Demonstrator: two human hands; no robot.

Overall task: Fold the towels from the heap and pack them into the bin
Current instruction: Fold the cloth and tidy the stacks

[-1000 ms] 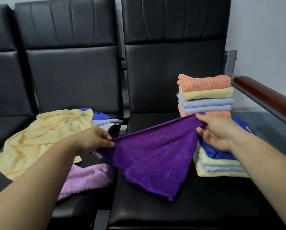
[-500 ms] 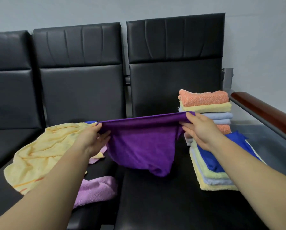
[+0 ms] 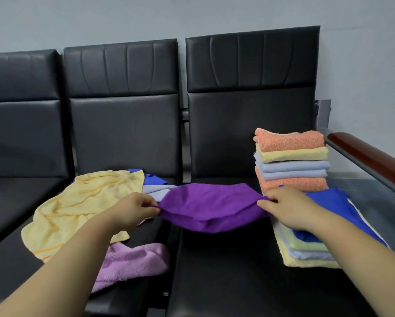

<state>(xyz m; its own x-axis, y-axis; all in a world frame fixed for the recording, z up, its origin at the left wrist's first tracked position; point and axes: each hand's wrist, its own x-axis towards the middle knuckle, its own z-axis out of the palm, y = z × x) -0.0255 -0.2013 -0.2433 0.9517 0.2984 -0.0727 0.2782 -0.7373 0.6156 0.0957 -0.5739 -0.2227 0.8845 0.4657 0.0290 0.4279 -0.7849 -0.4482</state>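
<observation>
Since a second ago I've swung the purple microfibre towel (image 3: 211, 208) up so it's doubled over. My left hand (image 3: 132, 210) and right hand (image 3: 288, 208) each pinch an end above the black leather seat (image 3: 237, 282). Mid-fold; next I'd guess lay it flat, halve again. No bin visible.

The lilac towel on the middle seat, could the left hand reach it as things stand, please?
Probably yes, though not at once. The lilac towel lies uncovered close below the left hand, but that hand pinches the purple towel and would have to release its grip first.
</observation>
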